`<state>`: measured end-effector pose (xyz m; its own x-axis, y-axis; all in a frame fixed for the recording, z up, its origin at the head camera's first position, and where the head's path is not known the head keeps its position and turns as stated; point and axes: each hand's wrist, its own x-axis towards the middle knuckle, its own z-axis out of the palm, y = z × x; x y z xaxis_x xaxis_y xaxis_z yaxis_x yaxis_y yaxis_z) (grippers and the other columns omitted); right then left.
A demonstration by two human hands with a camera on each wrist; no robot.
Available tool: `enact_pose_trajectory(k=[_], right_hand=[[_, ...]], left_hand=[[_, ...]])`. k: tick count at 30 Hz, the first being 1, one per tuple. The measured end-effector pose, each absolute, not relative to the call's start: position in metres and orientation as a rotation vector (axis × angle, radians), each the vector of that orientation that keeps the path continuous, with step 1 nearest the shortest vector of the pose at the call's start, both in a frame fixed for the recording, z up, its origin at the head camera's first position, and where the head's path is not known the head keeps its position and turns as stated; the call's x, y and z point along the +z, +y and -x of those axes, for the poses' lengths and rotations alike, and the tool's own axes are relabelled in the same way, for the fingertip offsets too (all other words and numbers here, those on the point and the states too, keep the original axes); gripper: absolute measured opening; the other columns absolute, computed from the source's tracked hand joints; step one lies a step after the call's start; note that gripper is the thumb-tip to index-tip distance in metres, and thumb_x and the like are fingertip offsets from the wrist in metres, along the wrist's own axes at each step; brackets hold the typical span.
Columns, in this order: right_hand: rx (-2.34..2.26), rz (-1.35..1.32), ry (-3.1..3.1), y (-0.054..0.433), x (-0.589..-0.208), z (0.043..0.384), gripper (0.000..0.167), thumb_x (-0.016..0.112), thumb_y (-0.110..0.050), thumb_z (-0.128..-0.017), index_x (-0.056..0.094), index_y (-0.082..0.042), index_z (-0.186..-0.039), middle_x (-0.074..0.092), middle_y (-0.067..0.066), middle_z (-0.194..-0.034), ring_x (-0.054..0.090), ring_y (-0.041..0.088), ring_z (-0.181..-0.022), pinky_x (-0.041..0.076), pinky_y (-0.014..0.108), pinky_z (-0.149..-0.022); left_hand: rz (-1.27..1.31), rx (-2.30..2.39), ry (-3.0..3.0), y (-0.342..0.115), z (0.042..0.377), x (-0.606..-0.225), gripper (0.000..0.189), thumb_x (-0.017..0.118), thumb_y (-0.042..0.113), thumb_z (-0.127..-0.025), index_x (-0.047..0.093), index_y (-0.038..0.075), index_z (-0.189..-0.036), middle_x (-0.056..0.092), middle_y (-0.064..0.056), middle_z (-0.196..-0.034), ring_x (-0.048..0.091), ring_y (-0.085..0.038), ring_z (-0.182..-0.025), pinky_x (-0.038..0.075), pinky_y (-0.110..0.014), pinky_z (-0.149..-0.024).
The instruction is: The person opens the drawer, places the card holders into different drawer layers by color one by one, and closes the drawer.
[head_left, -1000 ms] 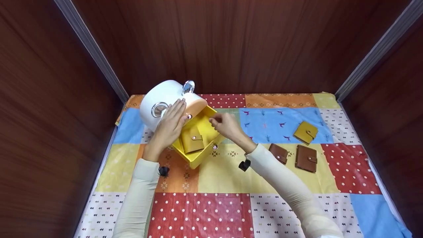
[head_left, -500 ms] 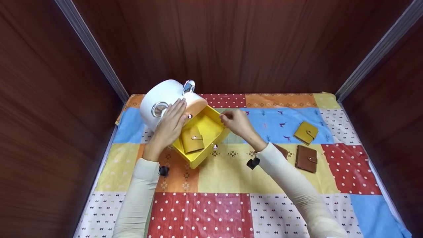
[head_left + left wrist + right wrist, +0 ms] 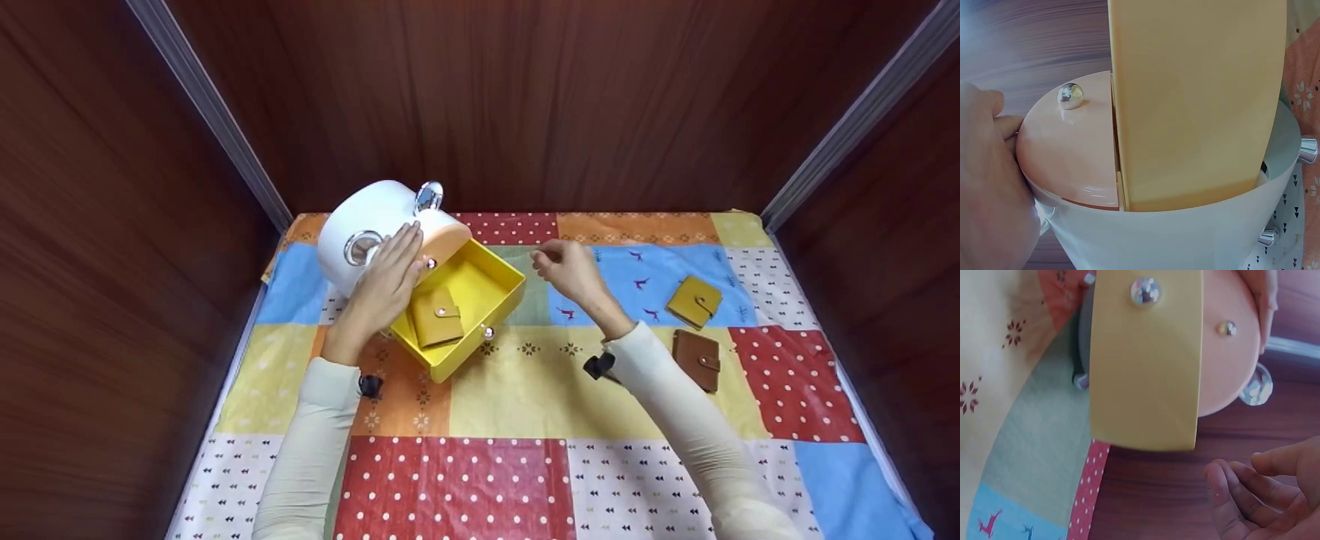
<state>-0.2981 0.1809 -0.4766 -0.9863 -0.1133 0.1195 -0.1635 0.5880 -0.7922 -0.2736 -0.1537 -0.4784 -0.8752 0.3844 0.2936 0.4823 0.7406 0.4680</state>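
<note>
My left hand (image 3: 382, 281) rests with straight fingers on top of a white rounded drawer box (image 3: 371, 202) that has shiny ear-like discs. Its peach upper drawer front (image 3: 1067, 146) carries a small round knob and sits in place. Below it the yellow drawer (image 3: 487, 330) is pulled out. A mustard-yellow snap wallet (image 3: 435, 322) lies inside the drawer, toward its left side. Off the drawer's right corner hovers my right hand (image 3: 574, 270), with loosely bent fingers and nothing in them. In the right wrist view its fingertips (image 3: 1217, 486) appear apart from the drawer front.
On the patchwork cloth (image 3: 510, 405) at the right lie a mustard wallet (image 3: 694, 301) and a brown wallet (image 3: 696, 360). The right sleeve (image 3: 675, 405) almost wholly covers another brown wallet. Dark wood panels (image 3: 525, 105) rise behind and at both sides.
My right hand has drawn back to the right, from over the drawer to outside its corner. The right sleeve now covers the smaller brown wallet. The left hand and drawer stay put.
</note>
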Motion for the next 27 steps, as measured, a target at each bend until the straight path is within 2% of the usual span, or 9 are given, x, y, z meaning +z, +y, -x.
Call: enact_pose_trajectory(k=[5,13,20,27], right_hand=[[1.357,-0.203,-2.742,0.193,-0.478,0.301,0.025,0.063,-0.015,-0.106,0.078,0.004,-0.112,0.08,0.019,-0.099,0.076,0.023,-0.082,0.056,0.016,-0.063],[1.327,-0.134,-2.766,0.21,-0.478,0.304,0.028,0.061,-0.017,-0.107,0.078,0.003,-0.118,0.08,0.02,-0.104,0.078,0.027,-0.089,0.06,0.022,-0.069],[1.302,-0.119,-2.763,0.224,-0.481,0.306,0.029,0.059,-0.018,-0.109,0.077,0.002,-0.12,0.08,0.02,-0.104,0.078,0.027,-0.089,0.055,0.016,-0.065],[1.285,-0.096,-2.76,0.236,-0.483,0.307,0.03,0.059,-0.018,-0.109,0.076,0.004,-0.12,0.08,0.022,-0.105,0.079,0.033,-0.094,0.056,0.021,-0.068]], left_hand=[[0.699,-0.805,-2.764,-0.155,0.273,-0.477,0.056,0.034,0.033,-0.118,0.028,0.008,-0.168,0.022,-0.004,-0.178,0.016,-0.025,-0.168,0.008,-0.044,-0.139],[0.695,-0.808,-2.782,-0.155,0.273,-0.477,0.057,0.033,0.035,-0.118,0.026,0.009,-0.168,0.021,-0.003,-0.179,0.015,-0.025,-0.168,0.007,-0.044,-0.139],[0.705,-0.805,-2.782,-0.155,0.273,-0.475,0.057,0.032,0.034,-0.118,0.026,0.009,-0.168,0.02,-0.003,-0.179,0.014,-0.024,-0.168,0.006,-0.042,-0.139],[0.699,-0.807,-2.799,-0.154,0.273,-0.476,0.057,0.032,0.035,-0.118,0.026,0.011,-0.169,0.02,-0.001,-0.179,0.013,-0.023,-0.168,0.005,-0.042,-0.139]])
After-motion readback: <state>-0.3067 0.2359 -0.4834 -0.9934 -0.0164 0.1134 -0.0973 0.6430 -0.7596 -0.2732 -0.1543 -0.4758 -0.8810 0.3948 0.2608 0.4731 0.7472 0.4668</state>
